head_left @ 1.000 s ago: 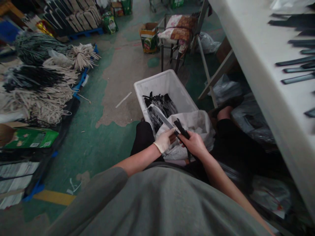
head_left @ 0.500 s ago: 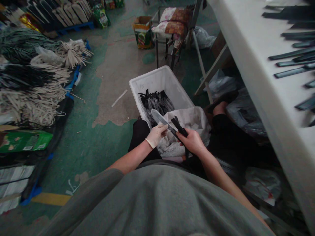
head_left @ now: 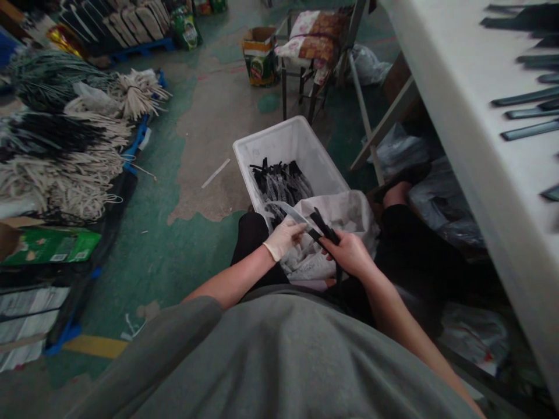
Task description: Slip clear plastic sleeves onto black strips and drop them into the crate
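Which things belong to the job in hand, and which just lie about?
Likely in the job:
black strips in the right hand
pale strip at the gloved left hand
white bin of dark strips
white bag near the hands

Seemingly just lying about:
loose floor strip
open carton
green package

I cannot tell whether my gloved left hand pinches the pale strip or only rests against it. My right hand hides part of the black strips. Print on the white sack is too small to read. The right edge cuts off the white table.
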A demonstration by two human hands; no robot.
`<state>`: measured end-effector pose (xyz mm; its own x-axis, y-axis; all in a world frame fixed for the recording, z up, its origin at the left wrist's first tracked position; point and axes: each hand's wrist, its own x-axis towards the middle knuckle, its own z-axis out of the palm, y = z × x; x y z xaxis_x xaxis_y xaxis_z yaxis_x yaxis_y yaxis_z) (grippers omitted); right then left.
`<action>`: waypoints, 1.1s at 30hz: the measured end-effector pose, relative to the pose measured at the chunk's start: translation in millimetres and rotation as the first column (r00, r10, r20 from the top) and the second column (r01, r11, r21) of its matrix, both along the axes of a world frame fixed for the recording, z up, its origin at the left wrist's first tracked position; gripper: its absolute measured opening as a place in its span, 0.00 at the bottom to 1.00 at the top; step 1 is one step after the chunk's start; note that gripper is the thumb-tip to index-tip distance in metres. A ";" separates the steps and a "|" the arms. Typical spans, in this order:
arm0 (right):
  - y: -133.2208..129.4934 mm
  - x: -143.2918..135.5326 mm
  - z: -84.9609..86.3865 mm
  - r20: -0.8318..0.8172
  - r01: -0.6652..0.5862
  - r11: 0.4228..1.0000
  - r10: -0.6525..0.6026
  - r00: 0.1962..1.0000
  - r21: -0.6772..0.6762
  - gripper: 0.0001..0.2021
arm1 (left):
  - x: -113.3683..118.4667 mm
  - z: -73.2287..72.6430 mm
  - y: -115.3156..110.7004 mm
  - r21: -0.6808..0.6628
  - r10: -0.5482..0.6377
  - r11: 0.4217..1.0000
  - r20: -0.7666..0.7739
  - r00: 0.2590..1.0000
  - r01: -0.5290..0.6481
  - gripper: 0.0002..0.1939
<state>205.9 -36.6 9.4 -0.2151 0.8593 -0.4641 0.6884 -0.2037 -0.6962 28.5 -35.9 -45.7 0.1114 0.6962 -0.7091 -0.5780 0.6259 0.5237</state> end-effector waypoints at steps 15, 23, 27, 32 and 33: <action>-0.9 0.2 -4.5 -0.106 0.074 0.997 -0.070 0.992 0.035 0.08 | 3.7 5.0 -6.1 0.028 -0.137 0.990 -0.013 0.990 0.138 0.14; -4.3 6.5 5.5 -0.120 0.060 0.996 -0.069 0.990 -0.069 0.08 | -15.5 11.1 6.8 -0.007 -0.065 0.998 -0.080 0.995 0.064 0.18; 0.9 -3.0 -0.7 -0.167 0.115 0.993 -0.116 0.979 -0.016 0.08 | 5.3 13.0 -6.7 0.012 -0.159 0.987 -0.031 0.987 0.159 0.15; 6.4 10.3 -9.3 -0.364 0.320 0.947 -0.311 0.878 -0.036 0.13 | -3.1 17.9 -3.2 -0.089 -0.127 0.988 0.019 0.992 0.129 0.13; 6.4 14.3 -10.2 -0.388 0.352 0.936 -0.331 0.860 -0.016 0.14 | -9.2 20.0 0.4 -0.120 -0.111 0.986 0.033 0.993 0.114 0.12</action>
<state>220.1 -30.2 -0.8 -0.0532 0.9320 -0.3585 0.2642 -0.3331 -0.9051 19.2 -35.5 -25.6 0.2035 0.5873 -0.7834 -0.5129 0.7455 0.4257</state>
